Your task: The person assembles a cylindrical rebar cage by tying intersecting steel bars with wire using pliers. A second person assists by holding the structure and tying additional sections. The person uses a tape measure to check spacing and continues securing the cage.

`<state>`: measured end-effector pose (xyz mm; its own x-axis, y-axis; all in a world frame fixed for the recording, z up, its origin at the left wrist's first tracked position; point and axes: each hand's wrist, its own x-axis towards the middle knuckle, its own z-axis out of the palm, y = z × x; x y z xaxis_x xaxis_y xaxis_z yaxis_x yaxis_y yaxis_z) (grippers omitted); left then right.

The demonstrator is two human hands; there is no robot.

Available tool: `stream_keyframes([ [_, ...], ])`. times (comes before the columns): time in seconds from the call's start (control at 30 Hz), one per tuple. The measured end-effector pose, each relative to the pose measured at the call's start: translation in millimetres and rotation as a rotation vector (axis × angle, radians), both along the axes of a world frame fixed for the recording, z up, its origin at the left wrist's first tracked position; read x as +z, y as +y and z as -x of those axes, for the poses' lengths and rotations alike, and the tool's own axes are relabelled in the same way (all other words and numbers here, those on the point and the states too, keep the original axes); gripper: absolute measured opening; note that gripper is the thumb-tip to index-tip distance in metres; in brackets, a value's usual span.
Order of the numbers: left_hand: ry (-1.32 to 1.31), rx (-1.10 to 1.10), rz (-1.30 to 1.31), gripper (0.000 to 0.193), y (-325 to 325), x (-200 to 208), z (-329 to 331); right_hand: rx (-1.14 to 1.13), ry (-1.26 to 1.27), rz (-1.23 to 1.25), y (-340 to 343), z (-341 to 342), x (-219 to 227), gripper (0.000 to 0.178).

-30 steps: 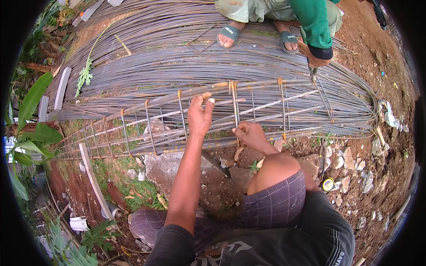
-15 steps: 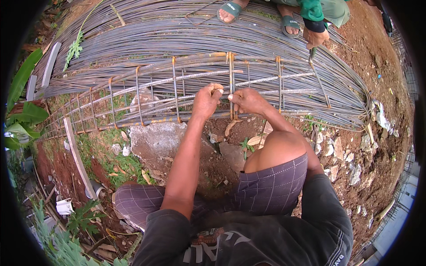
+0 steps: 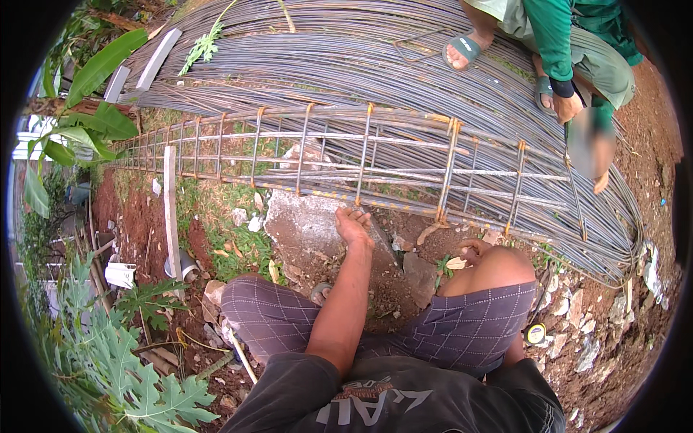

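Note:
A long rebar cage [image 3: 296, 177] runs from the far left to the right in front of me, its rusty square stirrups spaced along the bars. Just below its near bar is my left hand [image 3: 354, 225], palm up with loosely bent fingers and nothing visible in it. My right hand [image 3: 473, 250] is lower, beside my raised knee, which covers part of it. Its fingers are curled, and whatever they hold is hidden. Two stirrups stand close together at a doubled stirrup [image 3: 447, 170] between my hands and the cage's right part.
Behind the cage spreads a large bundle of rebar [image 3: 346, 61]. A co-worker's hand [image 3: 567, 108] in a green sleeve grips near a bent bar at right. Below lie a concrete slab [image 3: 296, 216], loose stones, a wooden stake [image 3: 171, 209] and a yellow tape measure [image 3: 535, 334].
Both my hands have left the doubled stirrup and drawn back toward me, the right one to my knee. My view has shifted left. The co-worker leans further in.

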<state>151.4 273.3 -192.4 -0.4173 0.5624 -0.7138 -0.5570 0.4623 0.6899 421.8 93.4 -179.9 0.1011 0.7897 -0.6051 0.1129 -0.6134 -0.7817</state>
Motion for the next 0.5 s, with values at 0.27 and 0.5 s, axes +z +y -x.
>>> stream_keyframes([
  [0.27, -0.110, -0.085, -0.092, 0.059, 30, -9, 20, -0.098, -0.038, -0.123, 18, -39, 42, 0.024],
  [0.5, -0.298, -0.170, -0.172, 0.059, 26, -21, 15, -0.056, -0.332, -0.388, 43, -45, 63, 0.022],
])
